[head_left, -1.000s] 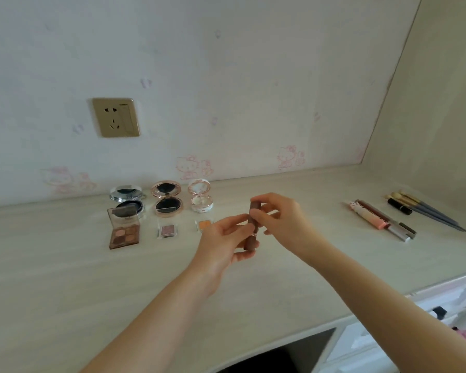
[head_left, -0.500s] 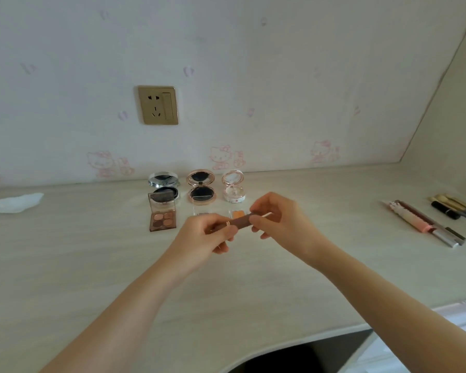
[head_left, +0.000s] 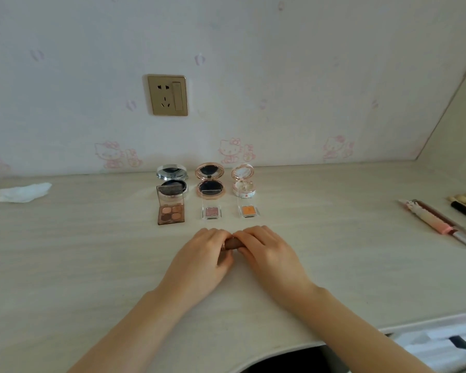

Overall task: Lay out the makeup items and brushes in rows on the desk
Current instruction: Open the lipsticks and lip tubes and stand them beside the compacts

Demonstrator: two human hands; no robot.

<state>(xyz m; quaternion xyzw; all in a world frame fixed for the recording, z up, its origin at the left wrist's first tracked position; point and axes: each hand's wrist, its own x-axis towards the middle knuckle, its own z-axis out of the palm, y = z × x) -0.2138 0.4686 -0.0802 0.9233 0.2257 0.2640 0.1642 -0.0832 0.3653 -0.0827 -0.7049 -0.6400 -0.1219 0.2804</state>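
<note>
Fingers of my left hand (head_left: 199,258) and right hand (head_left: 267,251) grip and mostly hide a small brown tube (head_left: 232,243), lying low on the desk (head_left: 92,265).

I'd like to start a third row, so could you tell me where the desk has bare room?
Bare desk lies between the tissue and the quad palette, and between the orange pan and the pencils. Both hands crowd the middle front.
</note>
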